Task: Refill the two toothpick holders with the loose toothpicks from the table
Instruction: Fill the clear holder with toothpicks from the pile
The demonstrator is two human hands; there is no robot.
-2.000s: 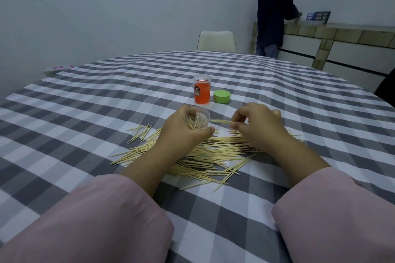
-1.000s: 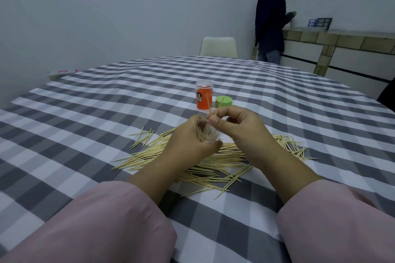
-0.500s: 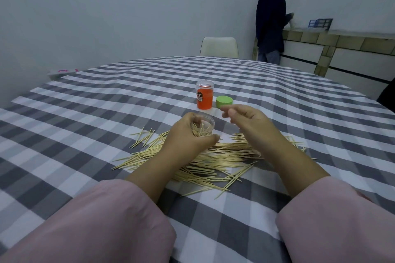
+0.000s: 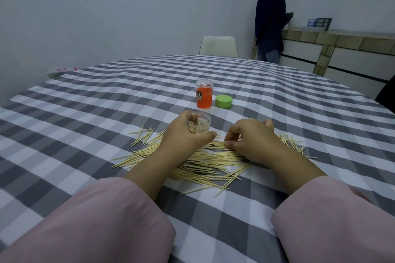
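My left hand [image 4: 183,136] grips a clear toothpick holder [image 4: 202,123] that stands on the table with several toothpicks inside. A loose pile of toothpicks [image 4: 201,160] lies spread on the checked cloth under and around both hands. My right hand [image 4: 250,137] is down on the pile, its fingertips pinching at toothpicks near the holder. Further back stands an orange toothpick holder [image 4: 204,96] with a clear cap, upright. A green lid [image 4: 223,101] lies just to its right.
The round table [image 4: 85,102] wears a grey and white checked cloth. A pale chair [image 4: 219,46] stands at the far edge. A person in dark clothes [image 4: 270,19] stands at a counter at the back right. A small white box [image 4: 61,70] sits at the far left.
My right hand came down from beside the clear holder's mouth onto the pile and now pinches at toothpicks. My left hand keeps its grip on the holder.
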